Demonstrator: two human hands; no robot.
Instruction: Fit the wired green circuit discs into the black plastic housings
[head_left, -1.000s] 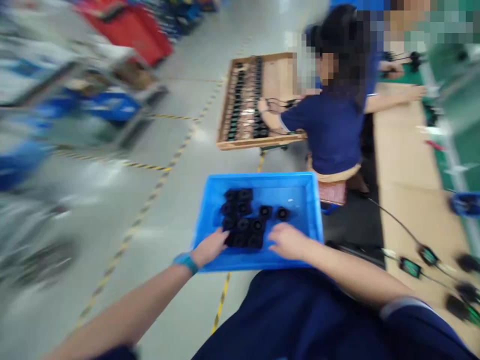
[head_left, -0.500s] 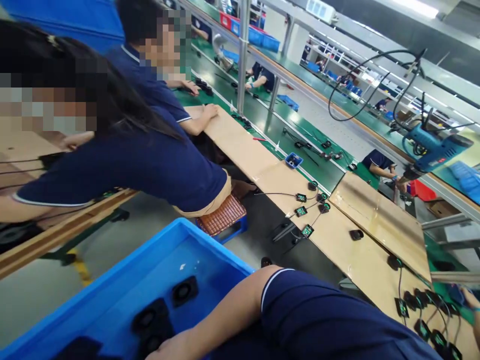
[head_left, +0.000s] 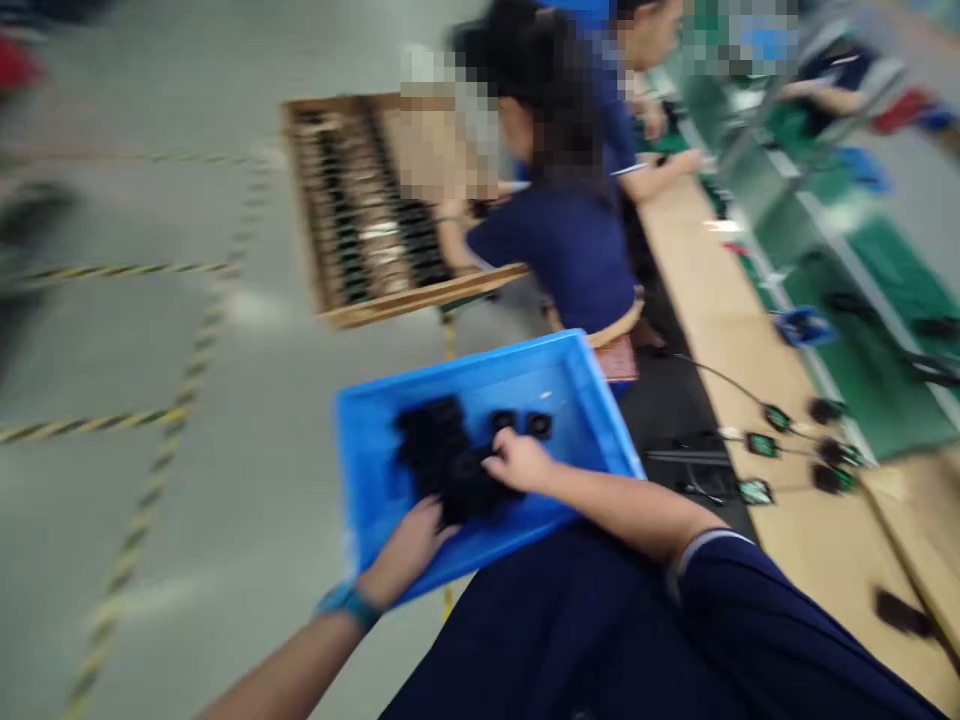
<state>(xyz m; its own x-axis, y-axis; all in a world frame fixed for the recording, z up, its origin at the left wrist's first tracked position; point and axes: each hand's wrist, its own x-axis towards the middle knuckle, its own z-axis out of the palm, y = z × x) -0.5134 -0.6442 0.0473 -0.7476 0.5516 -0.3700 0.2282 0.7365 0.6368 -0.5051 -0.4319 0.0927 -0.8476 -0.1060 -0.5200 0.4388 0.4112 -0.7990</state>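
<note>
Firstly, the left hand (head_left: 409, 555), with a teal wristband (head_left: 346, 603), lies over the near rim of the open blue plastic bin (head_left: 480, 368), and its fingers touch the heap of small black square parts (head_left: 439, 455) inside. Whether its grip is closed on a part or only rests there cannot be told, because the picture is smeared. The bin seems to sit at the person's knees, above the grey floor (head_left: 225, 500), and it looks tilted. If the left hand loosens, the bin could probably slide and spill the parts on the floor.

The right hand (head_left: 521, 462) is on the right side of the same heap, with its fingers bent down onto it, and its grip also cannot be read. Two single black parts (head_left: 521, 424) lie just beyond it, apart from the heap, and a hasty pull could knock them about.

Further right, a co-worker in a dark blue shirt (head_left: 570, 245) sits near the far corner of the bin, so a wide elbow may bump that person.

What carries the bin from below is hidden. The exact shape of the parts is too blurred to tell, and the small green boards with cables (head_left: 757, 445) on the pale brown bench (head_left: 712, 290) are hardly readable.
</note>
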